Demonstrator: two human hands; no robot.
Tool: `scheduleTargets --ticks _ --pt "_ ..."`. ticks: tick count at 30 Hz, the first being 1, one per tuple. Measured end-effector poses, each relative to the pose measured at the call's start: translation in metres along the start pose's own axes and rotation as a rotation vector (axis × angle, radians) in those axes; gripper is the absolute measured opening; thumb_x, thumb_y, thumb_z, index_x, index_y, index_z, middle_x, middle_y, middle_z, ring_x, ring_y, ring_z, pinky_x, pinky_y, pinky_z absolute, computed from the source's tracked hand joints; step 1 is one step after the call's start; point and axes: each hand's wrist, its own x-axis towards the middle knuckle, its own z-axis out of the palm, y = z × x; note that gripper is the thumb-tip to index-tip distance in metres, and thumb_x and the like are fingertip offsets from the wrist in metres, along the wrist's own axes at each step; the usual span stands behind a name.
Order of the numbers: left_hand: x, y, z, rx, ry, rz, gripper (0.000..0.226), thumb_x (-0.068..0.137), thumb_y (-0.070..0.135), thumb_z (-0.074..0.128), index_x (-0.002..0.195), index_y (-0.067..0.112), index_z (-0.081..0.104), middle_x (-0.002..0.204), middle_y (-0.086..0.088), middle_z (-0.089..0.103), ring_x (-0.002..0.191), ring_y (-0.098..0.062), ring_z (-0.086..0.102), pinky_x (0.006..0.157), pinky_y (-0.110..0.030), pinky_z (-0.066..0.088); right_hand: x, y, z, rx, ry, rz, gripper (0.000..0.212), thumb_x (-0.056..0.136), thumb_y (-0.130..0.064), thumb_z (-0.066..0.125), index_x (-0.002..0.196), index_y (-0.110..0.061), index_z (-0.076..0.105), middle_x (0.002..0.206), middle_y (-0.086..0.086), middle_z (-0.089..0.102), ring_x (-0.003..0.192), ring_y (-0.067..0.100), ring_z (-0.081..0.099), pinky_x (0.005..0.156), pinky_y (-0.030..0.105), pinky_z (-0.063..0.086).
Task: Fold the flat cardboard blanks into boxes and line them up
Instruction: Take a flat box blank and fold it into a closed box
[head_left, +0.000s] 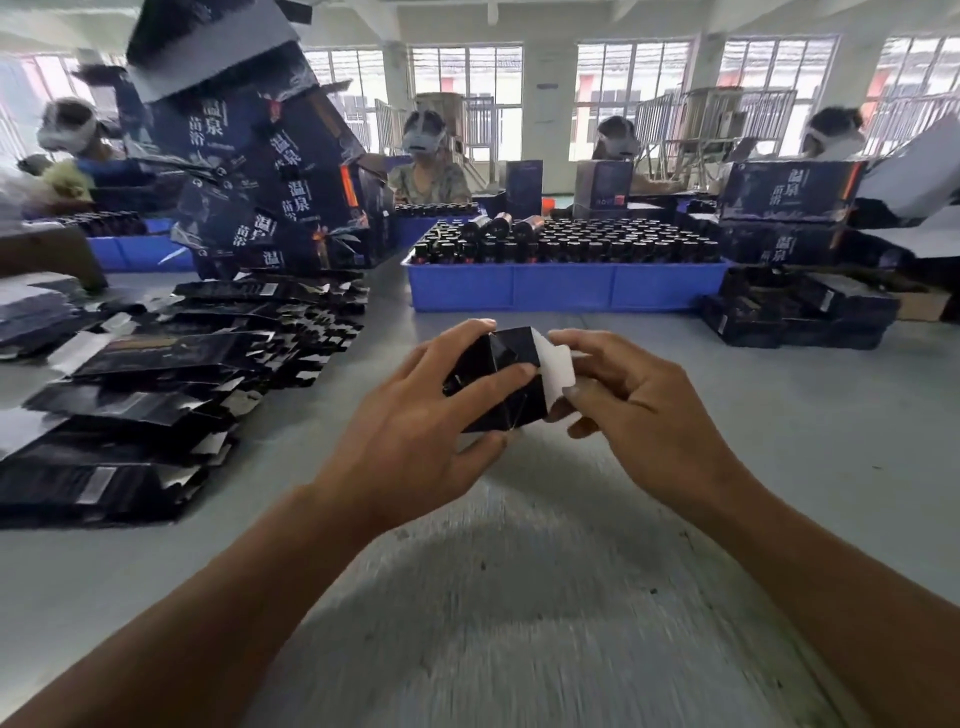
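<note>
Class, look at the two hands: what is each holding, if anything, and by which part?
Both hold one small black box. The left hand grips its dark body, fingers across the top and front. The right hand pinches its white end flap.

there is only one view, from a camera worn on the person's head. it looks forward and down over a grey table (519, 597), wide-angle, so the edges bend. both forearms enter from the bottom and are very near the lens. farther, the view reaches a blue tray (566, 286) and windows (467, 78) at the back wall.
</note>
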Motion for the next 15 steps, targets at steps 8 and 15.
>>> scheduleTargets --ticks 8,15 --pt "-0.002 0.01 0.004 -0.147 0.059 -0.058 0.076 0.083 0.041 0.065 0.15 0.021 0.035 0.15 -0.002 0.041 0.13 -0.022 0.049 0.097 -0.038 0.053 0.001 0.004 0.0 0.071 0.015 0.071 0.024 0.094 -0.025 0.068 0.117 -0.021 0.071 0.095 -0.011 0.076 0.078 0.007 0.073 0.064 0.02 0.056" --pt "-0.004 0.019 0.009 -0.159 0.035 -0.163 0.093 0.078 0.034 0.078 0.154 0.015 0.029 0.148 -0.001 0.039 0.128 -0.012 0.042 0.098 -0.011 0.029 0.001 0.006 0.003 0.11 -0.013 0.101 0.024 0.091 -0.029 0.071 0.114 -0.026 0.072 0.098 -0.017 0.075 0.089 0.004 0.072 0.073 0.022 0.06"
